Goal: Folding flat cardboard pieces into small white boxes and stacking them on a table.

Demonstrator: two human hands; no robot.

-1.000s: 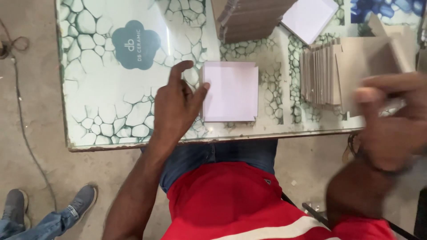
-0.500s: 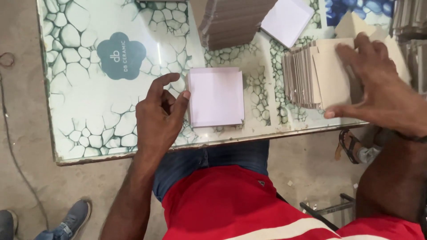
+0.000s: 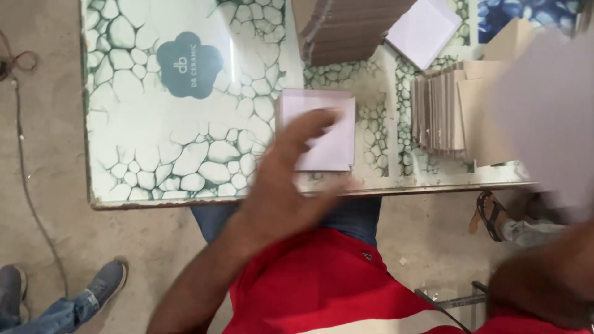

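Our left hand (image 3: 291, 185) was a blur over the near edge of the table, fingers spread loose and open, gripping nothing, fingertips just across the pale pink square box of thin card (image 3: 318, 127). That box lay flat near the table's front edge, between the branded round blue sticker (image 3: 189, 65) and the upright row of tan cardboard sheets (image 3: 442, 114).

Over on the right, our right hand (image 3: 544, 281) was barely readable, a dark smear low in the frame; a large pale sheet of card (image 3: 547, 111) swept in front of it. We judged the hand had that sheet, but how the fingers closed on it we could not tell.

The pink box looked light and thin-walled, stiff enough to keep its shape yet easy to crush or crease, and slippery on that glossy top. We reckoned the safest hold was by two opposite edges, lightly.

Further out, the green-veined glossy tile tabletop (image 3: 154, 154) also carried a fanned stack of brown card pieces (image 3: 346, 28) and a white square sheet (image 3: 424, 31). On the concrete floor, someone's grey shoe (image 3: 105, 281) showed at the left and a sandalled foot (image 3: 492, 213) at the right.
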